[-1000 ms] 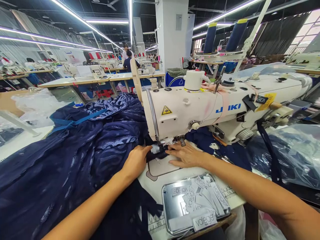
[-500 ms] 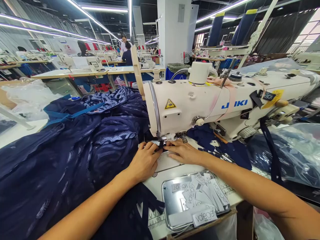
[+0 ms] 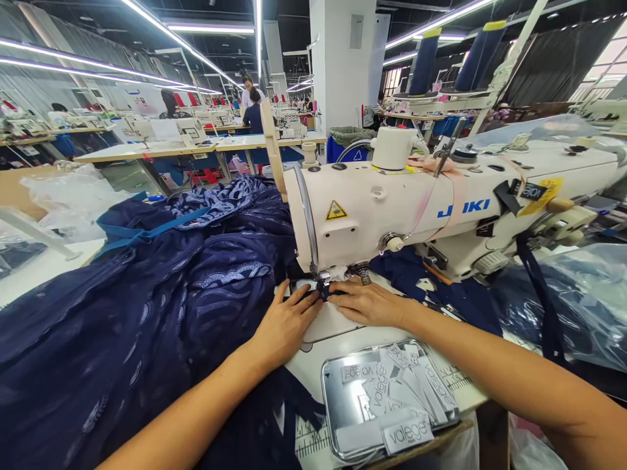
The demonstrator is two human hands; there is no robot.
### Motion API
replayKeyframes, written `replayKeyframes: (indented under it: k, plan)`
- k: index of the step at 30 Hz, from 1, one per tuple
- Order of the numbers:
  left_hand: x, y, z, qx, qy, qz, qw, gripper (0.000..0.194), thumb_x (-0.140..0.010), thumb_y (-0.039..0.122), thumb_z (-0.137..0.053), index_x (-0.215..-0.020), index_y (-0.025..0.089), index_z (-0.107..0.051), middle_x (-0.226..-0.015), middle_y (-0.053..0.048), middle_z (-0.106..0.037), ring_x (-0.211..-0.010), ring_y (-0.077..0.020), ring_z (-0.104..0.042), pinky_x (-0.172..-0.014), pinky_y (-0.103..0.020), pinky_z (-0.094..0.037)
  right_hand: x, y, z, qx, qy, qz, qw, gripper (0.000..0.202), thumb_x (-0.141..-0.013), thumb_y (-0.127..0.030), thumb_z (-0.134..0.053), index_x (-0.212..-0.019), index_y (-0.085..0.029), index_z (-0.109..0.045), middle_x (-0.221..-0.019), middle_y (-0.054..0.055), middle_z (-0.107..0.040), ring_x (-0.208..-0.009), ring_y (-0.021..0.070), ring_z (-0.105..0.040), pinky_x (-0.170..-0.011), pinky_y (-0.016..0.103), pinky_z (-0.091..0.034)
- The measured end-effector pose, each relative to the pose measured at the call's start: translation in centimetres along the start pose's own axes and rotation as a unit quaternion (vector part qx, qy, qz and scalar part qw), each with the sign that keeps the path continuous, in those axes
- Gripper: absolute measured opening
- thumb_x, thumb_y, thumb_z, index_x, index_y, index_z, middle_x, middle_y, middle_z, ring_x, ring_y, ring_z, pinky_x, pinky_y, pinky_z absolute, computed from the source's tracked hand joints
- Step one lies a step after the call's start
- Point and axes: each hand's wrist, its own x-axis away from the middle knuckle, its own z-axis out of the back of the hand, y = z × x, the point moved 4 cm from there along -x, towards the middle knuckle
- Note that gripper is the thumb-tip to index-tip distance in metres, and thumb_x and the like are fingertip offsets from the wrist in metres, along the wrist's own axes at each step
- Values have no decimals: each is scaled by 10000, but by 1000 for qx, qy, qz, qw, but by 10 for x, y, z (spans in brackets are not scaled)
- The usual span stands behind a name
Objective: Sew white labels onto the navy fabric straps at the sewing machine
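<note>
Under the needle end of a white sewing machine [image 3: 362, 202], a small piece of navy fabric [image 3: 324, 293] lies by the metal presser foot [image 3: 323, 282]. My left hand [image 3: 287, 323] rests with fingers spread and stretched, their tips at the left side of that piece. From the right, my right hand [image 3: 365, 301] reaches in with outstretched fingers, the tips touching its right side. Both hands lie low on the machine bed [image 3: 328, 326], close to the foot. The fingers partly cover the fabric. A large navy garment with pale patterned trim [image 3: 210, 281] is heaped left of my left hand.
A metal tray [image 3: 328, 398] of white labels marked "valege" [image 3: 406, 434] sits at the front. Scissors [image 3: 445, 312] and navy scraps [image 3: 396, 271] lie right of the machine. Plastic-wrapped goods [image 3: 582, 300] stand farther right. Other workers [image 3: 252, 114] sit or stand behind.
My left fingers have gone from bent to spread out flatter beside the presser foot. My right hand stays by the fabric. The whole view has shifted slightly.
</note>
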Motion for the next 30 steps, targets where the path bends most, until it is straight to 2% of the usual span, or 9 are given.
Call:
replayKeyframes:
  k: [7, 13, 20, 30]
  plan:
    - [2, -5, 2, 4, -24, -4, 1000, 428, -764, 47, -394, -1153, 180, -514, -1224, -79, -528, -1185, -274, -410, -990, -596, -210, -1, -2, 2, -1, -13, -9, 1000, 278, -841, -241, -422, -1027, -119, -589, -1036, 121, -562, -892, 197, -529, -780, 333, -451]
    - [0, -7, 3, 7, -29, -1, 1000, 455, -745, 28, -386, -1157, 173, -514, -1221, -83, -529, -1176, -284, -420, -986, -608, -209, -1, -1, -1, -8, -30, -14, 999, 315, -847, -263, -415, -1069, -103, -572, -1069, 137, -548, -905, 214, -518, -795, 357, -440]
    - [-1, -5, 5, 9, -27, 3, 1000, 476, -723, 8, -386, -1148, 174, -521, -1208, -93, -539, -1144, -281, -452, -978, -598, -231, -2, -1, -2, -3, -33, -15, 999, 302, -851, -279, -411, -1032, -109, -582, -1052, 140, -556, -898, 209, -522, -794, 359, -433]
    - [-8, -15, 5, 3, -45, 12, 999, 462, -738, 24, -366, -1147, 173, -521, -1219, -91, -531, -1150, -284, -442, -975, -611, -221, -5, 3, -7, -9, -50, -58, 997, 375, -833, -338, -463, -1119, -109, -546, -1141, 142, -543, -966, 219, -541, -835, 375, -425]
